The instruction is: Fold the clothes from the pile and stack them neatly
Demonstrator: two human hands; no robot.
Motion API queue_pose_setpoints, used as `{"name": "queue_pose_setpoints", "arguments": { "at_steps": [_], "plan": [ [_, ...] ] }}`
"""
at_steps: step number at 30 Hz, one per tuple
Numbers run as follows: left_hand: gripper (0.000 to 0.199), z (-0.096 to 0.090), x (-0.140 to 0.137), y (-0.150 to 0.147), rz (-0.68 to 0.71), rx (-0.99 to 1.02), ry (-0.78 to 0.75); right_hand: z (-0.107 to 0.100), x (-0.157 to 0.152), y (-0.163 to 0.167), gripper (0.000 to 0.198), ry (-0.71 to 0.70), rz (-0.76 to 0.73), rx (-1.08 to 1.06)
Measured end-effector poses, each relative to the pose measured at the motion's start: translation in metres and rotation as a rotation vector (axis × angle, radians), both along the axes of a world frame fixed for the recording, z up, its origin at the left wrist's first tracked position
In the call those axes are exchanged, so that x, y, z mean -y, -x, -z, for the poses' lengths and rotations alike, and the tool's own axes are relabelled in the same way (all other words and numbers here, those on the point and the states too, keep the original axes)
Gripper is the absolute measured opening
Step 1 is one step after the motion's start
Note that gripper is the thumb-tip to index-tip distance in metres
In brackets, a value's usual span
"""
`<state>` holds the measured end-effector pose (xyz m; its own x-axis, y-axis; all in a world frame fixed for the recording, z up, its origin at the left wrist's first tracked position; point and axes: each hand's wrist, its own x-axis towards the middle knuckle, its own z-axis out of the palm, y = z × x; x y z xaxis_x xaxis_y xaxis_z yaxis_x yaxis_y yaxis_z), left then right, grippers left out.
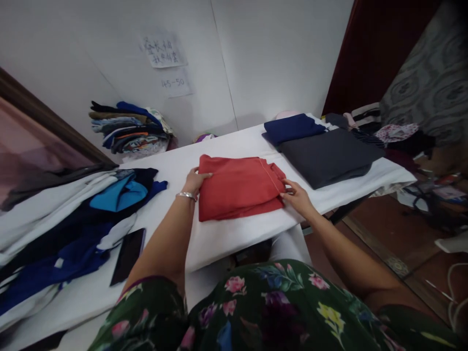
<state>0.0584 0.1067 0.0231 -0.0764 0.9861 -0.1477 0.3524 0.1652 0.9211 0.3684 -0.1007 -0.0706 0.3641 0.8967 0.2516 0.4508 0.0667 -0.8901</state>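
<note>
Red garment: a folded red garment (239, 187) lies flat on the white worktop (234, 234) straight in front of me, roughly square, with its layered edges showing along the near and right sides.
My left hand: my left hand (194, 181) sits at the garment's left edge, fingers curled over the top of the fold and thumb beside it, gripping that edge; a silver bracelet (186, 196) circles the wrist.
My right hand: my right hand (297, 195) is at the garment's right edge near its near corner, fingertips pinching the stacked layers there.
Both hands: they grasp the same folded piece from opposite sides, and it rests on the worktop between them.
To my left: a loose heap of clothes (69, 229) in dark blue, black, white and bright blue spreads over the worktop, well apart from the red piece.
Phone: a dark phone (128, 254) lies flat on the worktop at the near edge of that heap, beside my left forearm.
To my right: a folded dark grey cloth (329, 156) lies near the red one, with a folded navy piece (292, 127) just behind it.
Against the wall: a stack of folded clothes (129, 129) stands in the far left corner, below two paper notes (164, 51) stuck to the wall.
</note>
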Motion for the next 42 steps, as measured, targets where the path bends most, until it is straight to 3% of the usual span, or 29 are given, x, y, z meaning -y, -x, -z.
{"name": "queue_pose_setpoints", "arguments": {
  "at_steps": [3, 5, 9, 12, 15, 18, 23, 27, 32, 37, 42],
  "plan": [
    [0.066, 0.002, -0.007, 0.035, -0.085, -0.149, 0.070, 0.002, -0.007, 0.016, 0.049, 0.052, -0.121, -0.012],
    [0.056, 0.011, -0.001, 0.052, -0.122, -0.199, 0.096, 0.003, -0.008, 0.016, 0.046, 0.068, -0.099, -0.001],
    [0.054, 0.027, 0.030, 0.068, -0.103, -0.237, -0.006, 0.000, -0.002, 0.011, 0.042, 0.057, -0.044, 0.065],
    [0.058, 0.036, 0.061, 0.076, 0.027, -0.322, -0.215, -0.004, 0.005, 0.022, 0.040, 0.022, -0.087, 0.145],
    [0.066, 0.044, 0.090, 0.084, 0.284, -0.474, -0.472, -0.007, 0.008, 0.045, 0.043, -0.036, -0.163, 0.280],
    [0.072, 0.051, 0.107, 0.091, 0.481, -0.635, -0.529, -0.006, 0.006, 0.062, 0.048, -0.007, -0.212, 0.479],
    [0.068, 0.056, 0.105, 0.097, 0.554, -0.732, -0.559, -0.002, -0.002, 0.062, 0.039, 0.026, -0.237, 0.692],
    [0.059, 0.061, 0.102, 0.100, 0.562, -0.709, -0.595, 0.002, -0.001, 0.057, 0.027, -0.073, -0.274, 0.742],
    [0.056, 0.065, 0.106, 0.100, 0.550, -0.711, -0.607, 0.006, 0.003, 0.057, 0.030, -0.188, -0.272, 0.772],
    [0.052, 0.068, 0.109, 0.096, 0.529, -0.760, -0.600, 0.010, -0.003, 0.054, 0.027, -0.169, -0.351, 0.804],
    [0.056, 0.067, 0.112, 0.095, 0.541, -0.734, -0.566, -0.005, 0.002, 0.060, 0.026, -0.177, -0.330, 0.778]
  ]
}}
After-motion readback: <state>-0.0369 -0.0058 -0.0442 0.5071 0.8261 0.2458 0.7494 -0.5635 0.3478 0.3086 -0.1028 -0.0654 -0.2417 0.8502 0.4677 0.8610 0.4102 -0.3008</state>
